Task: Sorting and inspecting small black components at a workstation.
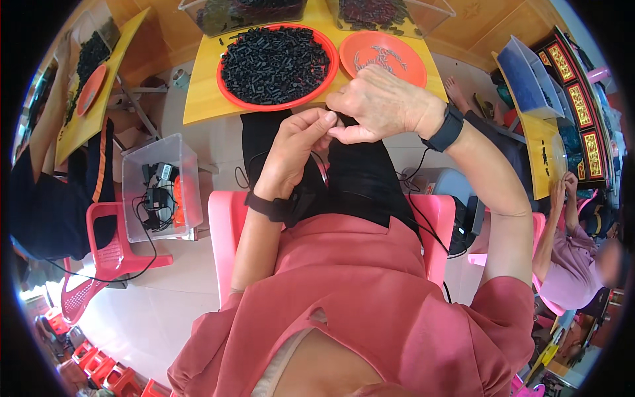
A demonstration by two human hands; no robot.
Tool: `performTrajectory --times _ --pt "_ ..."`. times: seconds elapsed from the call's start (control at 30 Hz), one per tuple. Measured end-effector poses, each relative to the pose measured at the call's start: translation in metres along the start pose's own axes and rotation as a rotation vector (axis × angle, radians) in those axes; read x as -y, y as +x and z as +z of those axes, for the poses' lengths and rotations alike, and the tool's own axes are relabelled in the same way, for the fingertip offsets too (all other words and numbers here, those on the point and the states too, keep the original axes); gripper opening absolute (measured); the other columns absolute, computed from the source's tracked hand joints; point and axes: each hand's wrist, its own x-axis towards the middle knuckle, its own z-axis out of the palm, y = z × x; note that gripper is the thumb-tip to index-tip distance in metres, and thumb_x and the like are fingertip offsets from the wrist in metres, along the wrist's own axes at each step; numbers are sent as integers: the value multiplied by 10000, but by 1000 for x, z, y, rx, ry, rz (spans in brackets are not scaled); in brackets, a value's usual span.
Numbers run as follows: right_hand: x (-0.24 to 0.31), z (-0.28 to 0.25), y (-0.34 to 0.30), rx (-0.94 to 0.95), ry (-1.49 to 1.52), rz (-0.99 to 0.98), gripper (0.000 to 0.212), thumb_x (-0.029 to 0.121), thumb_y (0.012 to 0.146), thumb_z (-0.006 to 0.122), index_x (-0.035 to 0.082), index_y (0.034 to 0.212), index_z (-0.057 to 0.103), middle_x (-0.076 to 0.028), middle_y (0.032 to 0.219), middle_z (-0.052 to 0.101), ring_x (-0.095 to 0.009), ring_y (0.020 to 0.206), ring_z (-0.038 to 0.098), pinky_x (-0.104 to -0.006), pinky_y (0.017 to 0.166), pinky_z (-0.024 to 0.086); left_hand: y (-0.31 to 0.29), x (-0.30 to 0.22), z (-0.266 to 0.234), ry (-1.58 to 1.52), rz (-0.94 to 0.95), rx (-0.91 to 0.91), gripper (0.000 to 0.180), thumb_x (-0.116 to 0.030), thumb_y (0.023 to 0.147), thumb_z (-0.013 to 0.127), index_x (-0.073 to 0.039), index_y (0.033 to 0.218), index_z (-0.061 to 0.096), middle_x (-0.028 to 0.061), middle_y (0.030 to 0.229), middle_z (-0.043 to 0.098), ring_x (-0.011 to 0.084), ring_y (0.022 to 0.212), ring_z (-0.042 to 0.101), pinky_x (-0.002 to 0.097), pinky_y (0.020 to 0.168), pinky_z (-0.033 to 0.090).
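My left hand (296,147) and my right hand (382,108) meet above my lap, just off the near edge of the yellow table (202,99). The fingertips of both hands are pinched together and touching. Whatever sits between them is too small and too covered to name. Beyond the hands, a red round tray (334,63) is heaped with small black plastic pieces (274,66). To its right lies an orange plate (413,58) with thin silvery pins (390,54) scattered on it, partly behind my right hand.
Two clear bins (248,16) (397,16) of dark small parts stand at the table's far side. On the floor to the left is a clear box (132,192) with black adapters and cables. People work at tables on both sides. A cable runs by my pink chair (225,228).
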Motion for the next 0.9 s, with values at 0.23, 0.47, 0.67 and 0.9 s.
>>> performTrajectory --times 0.23,0.47,0.67,0.9 --pt "-3 4 -10 -112 77 -63 291 286 734 654 42 622 543 -114 512 527 -310 478 546 -375 441 415 1 2 9 24 107 -4 293 -289 958 509 -46 858 639 -32 724 575 36 646 474 188 596 387" --pt "1 9 -14 -191 188 -29 285 294 745 657 56 661 527 -87 511 525 -286 480 557 -364 442 420 -2 -4 8 26 106 33 242 -256 950 528 -57 863 636 -40 732 577 28 660 470 175 603 388" --pt "0 8 -18 -106 67 -29 281 282 751 637 53 663 499 -96 517 530 -288 480 563 -372 435 419 0 3 4 7 18 81 212 -235 942 544 -59 859 629 -44 710 551 26 647 452 157 580 368" --pt "-3 14 -19 -128 112 -30 266 275 745 630 61 653 504 -100 506 517 -284 464 547 -376 426 406 0 4 9 41 65 72 262 -288 963 504 -64 878 611 -45 745 551 32 639 446 178 594 358"
